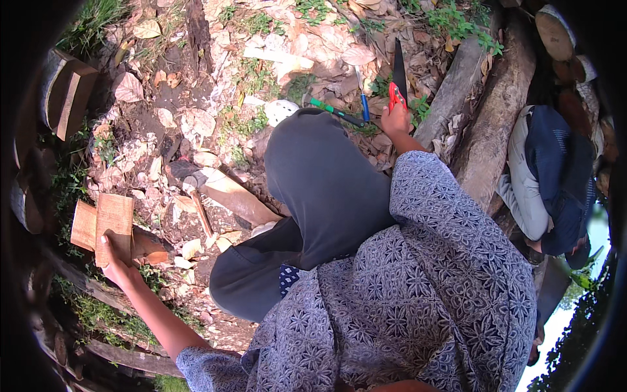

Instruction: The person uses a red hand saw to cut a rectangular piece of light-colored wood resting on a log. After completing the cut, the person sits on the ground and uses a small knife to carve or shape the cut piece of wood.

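Observation:
My left hand (120,271) is stretched out to the left. Its thumb lies on the face of a pale wooden board (115,219). Another short piece of wood (83,225) sits against that board's left side; whether the two are joined I cannot tell. Farther off at the right, my right hand (396,120) is closed round the red handle of a hand saw (399,68), whose dark blade points away from me. Just left of it on the leaves lie a blue-handled tool (365,108) and a green and black tool (336,112).
Dry leaves cover the ground. Beyond my bent knee lies a white, holed object (281,111). A flat wood piece (238,196) rests left of my leg. Logs (499,117) run along the right, beside a person in dark clothes (552,176). Cut wood (68,95) stands far left.

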